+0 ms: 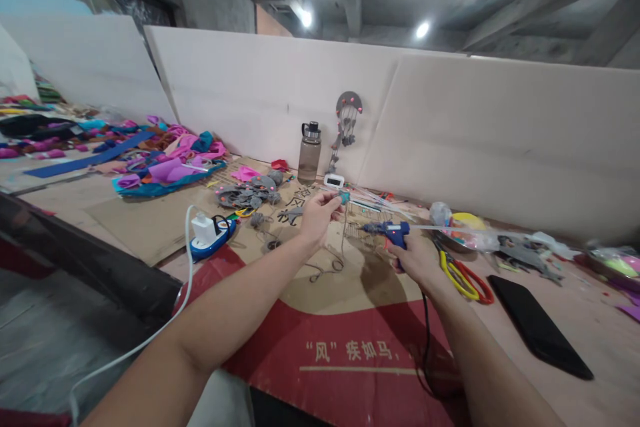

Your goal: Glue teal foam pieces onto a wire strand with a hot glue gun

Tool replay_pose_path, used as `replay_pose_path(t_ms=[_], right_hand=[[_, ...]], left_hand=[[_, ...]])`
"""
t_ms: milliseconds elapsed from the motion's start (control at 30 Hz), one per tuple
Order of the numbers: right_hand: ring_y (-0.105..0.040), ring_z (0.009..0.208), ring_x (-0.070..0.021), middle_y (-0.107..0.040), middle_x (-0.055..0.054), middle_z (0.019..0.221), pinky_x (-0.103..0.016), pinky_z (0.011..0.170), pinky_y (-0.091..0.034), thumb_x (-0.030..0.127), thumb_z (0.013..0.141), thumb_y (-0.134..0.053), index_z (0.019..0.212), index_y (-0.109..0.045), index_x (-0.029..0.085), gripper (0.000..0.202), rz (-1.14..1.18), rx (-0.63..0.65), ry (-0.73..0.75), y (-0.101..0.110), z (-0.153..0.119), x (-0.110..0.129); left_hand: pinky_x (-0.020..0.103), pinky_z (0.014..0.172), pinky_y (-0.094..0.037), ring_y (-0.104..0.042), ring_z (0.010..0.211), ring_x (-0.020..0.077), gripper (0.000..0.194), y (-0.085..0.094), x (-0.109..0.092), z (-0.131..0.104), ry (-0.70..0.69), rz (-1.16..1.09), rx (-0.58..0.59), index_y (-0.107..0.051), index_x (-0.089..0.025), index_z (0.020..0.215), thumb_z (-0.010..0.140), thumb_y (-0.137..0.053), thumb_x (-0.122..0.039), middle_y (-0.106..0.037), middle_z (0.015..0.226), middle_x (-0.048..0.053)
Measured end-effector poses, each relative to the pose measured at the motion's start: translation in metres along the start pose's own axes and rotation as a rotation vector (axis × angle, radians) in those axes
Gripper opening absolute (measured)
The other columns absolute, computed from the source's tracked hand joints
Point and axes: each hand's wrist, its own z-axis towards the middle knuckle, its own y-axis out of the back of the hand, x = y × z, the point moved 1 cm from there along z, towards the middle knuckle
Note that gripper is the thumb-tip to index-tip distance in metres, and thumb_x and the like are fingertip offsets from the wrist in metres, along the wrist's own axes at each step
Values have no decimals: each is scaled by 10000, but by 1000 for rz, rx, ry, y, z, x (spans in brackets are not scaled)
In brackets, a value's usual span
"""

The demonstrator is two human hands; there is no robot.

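Pinched between the fingertips of my left hand [320, 217] is a small teal piece [345, 197], too small to name. Grey yarn [327, 271] trails below it in loose loops on the cardboard. My right hand [416, 259] grips a blue hot glue gun [397, 233], its nozzle pointing left, a short way from my left hand. A long clear glue stick [450, 230] sticks out of the gun's back, and a black cord [426, 327] hangs down from its handle. Grey felt pieces with small coloured dots [245, 193] lie left of my left hand.
Yellow-and-red-handled scissors [463, 280] and a black phone [539, 325] lie on the right. A blue power strip [215, 240] with a white plug sits left. A water bottle [309, 155] stands behind, near a grey hanging ornament [349, 107]. Colourful fabric scraps [175, 163] pile at far left.
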Motion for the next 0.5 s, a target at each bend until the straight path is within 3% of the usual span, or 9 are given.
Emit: replay_pose_path(t_ms=[133,267,333,400,500], right_hand=[[-534,584,-223,-487,-13,533,-426,666,-468,314,665,-693,579,-483,247,237,-173,-123,104,5,2,-5],[-568,871,-259,-586,-92,868,-492,891,-442,395,781,-598,842,-550,210,200,-121,-320,317,0,-13,34],[-586,910,-226,-593,-78,949,-448,895,-472,439,800,-598,946,-504,218,281,140,-246,323,-12,-20,56],[-615,973,-204,-609,-76,1061,-409,897,-492,440,741,-673,994,-436,242,399,454,-101,273,-28,-24,73],[-653,822,-169,-636,-11,964,-366,785,-526,406,673,-739,995,-347,266,526,723,54,151,-48,-23,86]], left_hand=[[203,486,-350,-578,595,90,270,-3,3,-3,10,44,60,-598,-150,806,657,-780,-282,-594,702,-5],[205,527,-349,-527,600,76,161,-6,0,-12,-123,226,50,-642,-155,817,713,-722,-247,-604,712,-7],[213,579,-380,-509,608,77,112,-8,-3,-17,-210,352,47,-659,-154,794,717,-711,-216,-617,715,-3],[221,600,-398,-510,608,86,92,-9,-4,-22,-260,454,61,-660,-150,771,712,-709,-200,-621,703,2],[218,586,-408,-527,598,91,95,-9,-2,-23,-261,498,94,-644,-147,775,718,-699,-200,-622,689,3]])
